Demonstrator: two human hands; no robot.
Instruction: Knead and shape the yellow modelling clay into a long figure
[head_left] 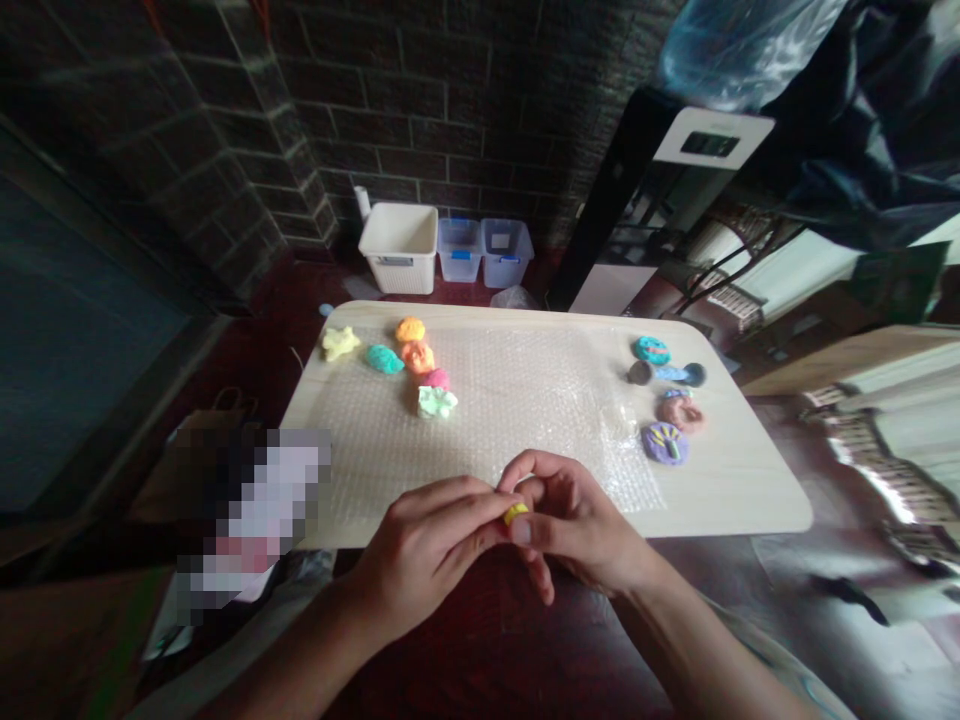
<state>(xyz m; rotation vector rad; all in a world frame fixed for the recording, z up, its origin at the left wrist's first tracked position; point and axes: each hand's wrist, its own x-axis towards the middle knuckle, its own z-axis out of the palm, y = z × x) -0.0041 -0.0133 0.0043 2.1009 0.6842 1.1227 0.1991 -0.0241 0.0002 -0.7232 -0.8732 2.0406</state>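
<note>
L hand (427, 560) & R hand (574, 520) both pinched yellow clay (516, 514) at near table edge (720, 525); open bubble wrap (510, 400) beyond, clay shapes (385, 359) upper L.

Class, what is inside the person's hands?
A small yellow clay piece sits between the left hand and right hand; fingers cover the rest, hiding its full shape.

no words, numbers or brands can be read anywhere. the small label on the front of the white basket (396, 261) is too small to make out, and the blue marks on the two clear plastic bins (480, 252) show nothing legible. the white panel (711, 138) on the black stand has a dark rectangular patch with no readable characters. a pixelated blur (255, 510) hides whatever lies beside the table's near left edge.
</note>
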